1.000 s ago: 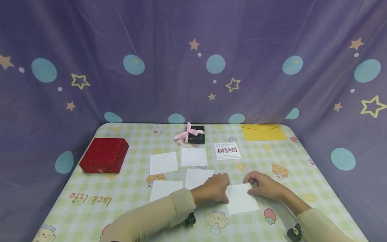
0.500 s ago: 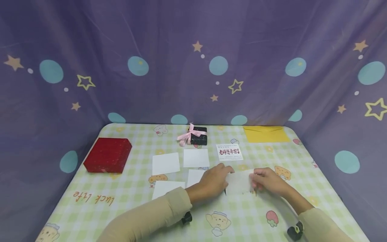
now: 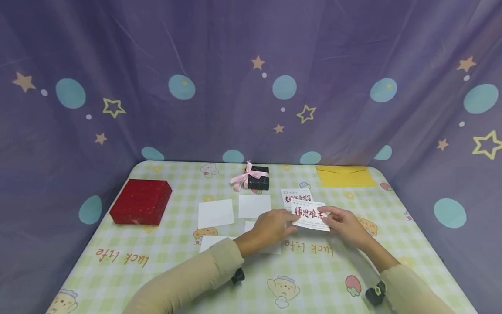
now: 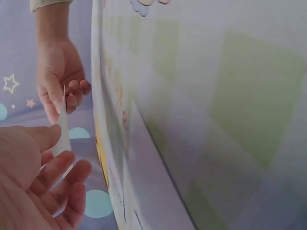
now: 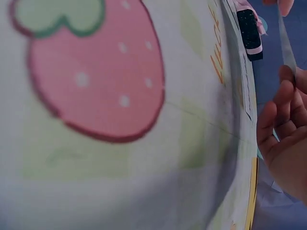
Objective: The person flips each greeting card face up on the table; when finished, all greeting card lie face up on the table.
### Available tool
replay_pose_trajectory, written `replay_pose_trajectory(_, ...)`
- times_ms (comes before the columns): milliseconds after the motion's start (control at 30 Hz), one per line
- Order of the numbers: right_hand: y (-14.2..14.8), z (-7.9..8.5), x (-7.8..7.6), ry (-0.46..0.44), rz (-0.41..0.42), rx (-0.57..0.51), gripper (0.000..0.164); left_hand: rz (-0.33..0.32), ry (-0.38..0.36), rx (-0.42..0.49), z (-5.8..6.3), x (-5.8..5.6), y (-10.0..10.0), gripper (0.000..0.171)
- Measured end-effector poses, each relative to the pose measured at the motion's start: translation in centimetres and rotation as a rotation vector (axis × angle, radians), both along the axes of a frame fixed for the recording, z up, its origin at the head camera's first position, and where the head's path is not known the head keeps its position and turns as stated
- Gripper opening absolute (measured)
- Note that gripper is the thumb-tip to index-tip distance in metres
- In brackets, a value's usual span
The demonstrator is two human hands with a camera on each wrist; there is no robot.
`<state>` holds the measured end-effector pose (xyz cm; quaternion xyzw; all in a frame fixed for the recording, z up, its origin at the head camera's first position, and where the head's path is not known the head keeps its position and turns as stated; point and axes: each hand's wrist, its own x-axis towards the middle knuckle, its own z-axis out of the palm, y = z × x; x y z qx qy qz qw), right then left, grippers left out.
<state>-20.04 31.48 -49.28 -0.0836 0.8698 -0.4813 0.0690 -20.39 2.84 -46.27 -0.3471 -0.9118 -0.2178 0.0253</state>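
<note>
A white greeting card with red handwritten-style characters is raised off the table, its printed face toward me. My left hand pinches its left edge between thumb and fingers. At the opposite edge, my right hand grips it the same way. In the left wrist view the card appears nearly edge-on between both hands. The right wrist view also has the card as a thin strip at the fingertips. Partly covered behind it lies a second printed card, face up.
Several blank-side-up white cards lie left of my hands, two partly under my left arm. Farther back are a black gift box with a pink ribbon and a yellow envelope. A red box stands at the left on the checked tablecloth.
The card lay blank side up on the table; both hands have lifted it and flipped it over, showing red characters. It has moved farther back, overlapping the printed card in view.
</note>
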Motion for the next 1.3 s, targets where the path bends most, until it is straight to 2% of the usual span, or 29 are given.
replay_pose_trajectory(233, -0.4, -0.2, -0.9, -0.012, 0.048, 0.111, 0.046, 0.007, -0.059, -0.046, -0.5, -0.1, -0.1, 0.041)
replay_pose_trajectory(467, -0.6, -0.8, -0.8, -0.019, 0.096, 0.220, 0.044, -0.039, -0.053, -0.150, -1.4, -0.3, 0.2, 0.019)
replay_pose_trajectory(633, -0.7, -0.8, -0.6, -0.016, 0.110, 0.243, 0.043, -0.054, -0.054, -0.181, -1.8, -0.4, 0.4, 0.016)
replay_pose_trajectory(933, -0.5, -0.8, -0.8, -0.028, 0.131, 0.300, 0.043, -0.088, -0.034, -0.215, -1.9, -0.3, 0.7, 0.022)
replay_pose_trajectory(1300, -0.1, -0.5, -1.3, -0.038, 0.155, 0.326, 0.041, -0.066, -0.032, -0.264, -2.3, -0.4, 1.3, 0.029)
